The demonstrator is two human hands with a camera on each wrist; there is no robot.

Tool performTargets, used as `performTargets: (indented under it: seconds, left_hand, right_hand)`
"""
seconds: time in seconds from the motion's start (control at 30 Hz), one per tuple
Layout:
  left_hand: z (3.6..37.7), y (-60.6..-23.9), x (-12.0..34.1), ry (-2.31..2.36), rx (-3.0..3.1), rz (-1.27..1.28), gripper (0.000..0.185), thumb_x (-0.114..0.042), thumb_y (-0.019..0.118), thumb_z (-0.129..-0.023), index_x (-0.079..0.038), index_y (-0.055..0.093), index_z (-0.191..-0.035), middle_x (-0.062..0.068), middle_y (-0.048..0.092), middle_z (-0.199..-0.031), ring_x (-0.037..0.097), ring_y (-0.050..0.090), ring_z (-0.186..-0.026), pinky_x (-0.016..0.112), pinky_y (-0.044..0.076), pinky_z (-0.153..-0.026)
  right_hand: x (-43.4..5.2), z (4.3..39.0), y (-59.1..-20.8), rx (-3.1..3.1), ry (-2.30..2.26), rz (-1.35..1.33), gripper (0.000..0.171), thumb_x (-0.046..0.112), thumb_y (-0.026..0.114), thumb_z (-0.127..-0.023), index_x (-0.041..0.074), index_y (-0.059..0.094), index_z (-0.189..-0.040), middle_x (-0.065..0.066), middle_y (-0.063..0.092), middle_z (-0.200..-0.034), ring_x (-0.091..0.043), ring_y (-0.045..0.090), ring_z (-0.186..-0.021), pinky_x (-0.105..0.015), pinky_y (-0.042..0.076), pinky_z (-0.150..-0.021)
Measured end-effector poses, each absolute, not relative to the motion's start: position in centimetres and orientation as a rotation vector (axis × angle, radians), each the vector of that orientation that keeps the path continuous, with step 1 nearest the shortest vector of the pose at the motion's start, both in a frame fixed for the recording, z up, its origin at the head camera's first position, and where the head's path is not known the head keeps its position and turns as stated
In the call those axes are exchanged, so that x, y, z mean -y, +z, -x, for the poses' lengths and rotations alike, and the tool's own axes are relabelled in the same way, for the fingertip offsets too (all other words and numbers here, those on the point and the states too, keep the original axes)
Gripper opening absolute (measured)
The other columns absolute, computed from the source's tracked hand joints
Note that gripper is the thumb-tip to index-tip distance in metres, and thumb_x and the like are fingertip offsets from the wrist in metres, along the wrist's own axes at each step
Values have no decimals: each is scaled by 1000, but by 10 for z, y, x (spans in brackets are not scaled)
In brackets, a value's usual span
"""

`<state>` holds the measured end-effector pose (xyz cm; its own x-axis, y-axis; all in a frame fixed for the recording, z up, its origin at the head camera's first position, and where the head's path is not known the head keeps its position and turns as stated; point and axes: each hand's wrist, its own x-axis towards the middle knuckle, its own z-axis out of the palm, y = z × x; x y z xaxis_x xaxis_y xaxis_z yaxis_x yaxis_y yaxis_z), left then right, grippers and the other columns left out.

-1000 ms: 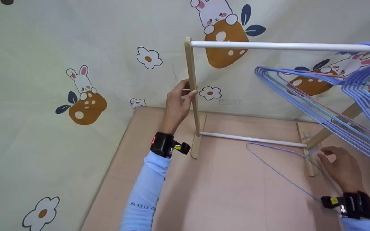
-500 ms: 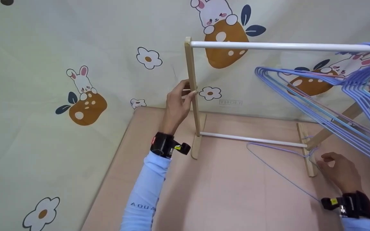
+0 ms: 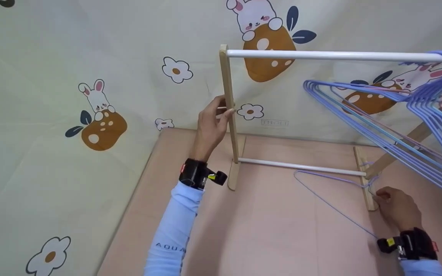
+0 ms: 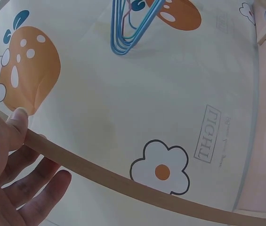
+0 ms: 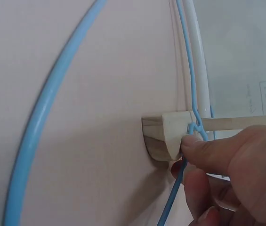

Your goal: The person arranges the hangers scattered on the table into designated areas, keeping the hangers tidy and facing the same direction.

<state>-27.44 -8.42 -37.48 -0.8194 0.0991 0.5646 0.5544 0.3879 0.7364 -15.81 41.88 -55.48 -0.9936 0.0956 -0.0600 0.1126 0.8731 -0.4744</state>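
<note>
My left hand (image 3: 223, 109) grips the wooden upright post (image 3: 228, 92) of a small clothes rack. In the left wrist view the thumb of that left hand (image 4: 15, 160) presses the post (image 4: 123, 181) and the fingers curl behind it. A thin blue wire hanger (image 3: 336, 207) lies flat on the pink floor mat. My right hand (image 3: 382, 196) pinches its twisted neck beside the rack's right wooden foot (image 3: 363, 178). In the right wrist view, the right hand (image 5: 194, 155) pinches the blue wire (image 5: 52, 113) between thumb and forefinger, against the foot (image 5: 163, 136).
The rack's white top rail (image 3: 332, 55) carries several blue and pink hangers (image 3: 416, 115) bunched at its right end. A lower white rail (image 3: 301, 166) joins the feet. A cream cloth printed with rabbits and flowers (image 3: 102, 115) hangs behind and to the left of the pink mat (image 3: 274, 230).
My right hand has dropped a little toward the rack's foot and its fingers have closed on the hanger's neck. My left hand stays on the post.
</note>
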Motion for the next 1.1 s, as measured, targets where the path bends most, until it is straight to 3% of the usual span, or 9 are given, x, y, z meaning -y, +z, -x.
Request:
performTargets:
  seconds: [0.23, 0.93, 1.1]
  left_hand:
    - [273, -375, 85, -1439, 2226, 558, 30, -14, 58, -94, -5, 56, -122, 3, 61, -104, 16, 61, -95, 23, 54, -75]
    - [274, -373, 84, -1449, 2236, 541, 28, -12, 58, -93, -6, 56, -121, 5, 61, -103, 17, 61, -95, 22, 54, -75]
    - [274, -374, 84, -1458, 2233, 546, 27, -14, 57, -94, -7, 56, -121, 3, 61, -102, 17, 61, -95, 22, 53, -74]
  right_hand:
    - [-415, 158, -556, -2968, -771, -241, 26, 20, 58, -93, -3, 61, -106, -16, 61, -87, -25, 52, -66, -30, 39, -48]
    - [-420, 158, -565, -3064, -727, -178, 15, 13, 58, -92, 1, 64, -98, -20, 62, -88, -33, 58, -69, -40, 45, -44]
    - [-419, 155, -565, -3045, -714, -225, 18, 15, 58, -93, 0, 63, -100, -19, 61, -86, -28, 54, -66, -34, 43, -45]
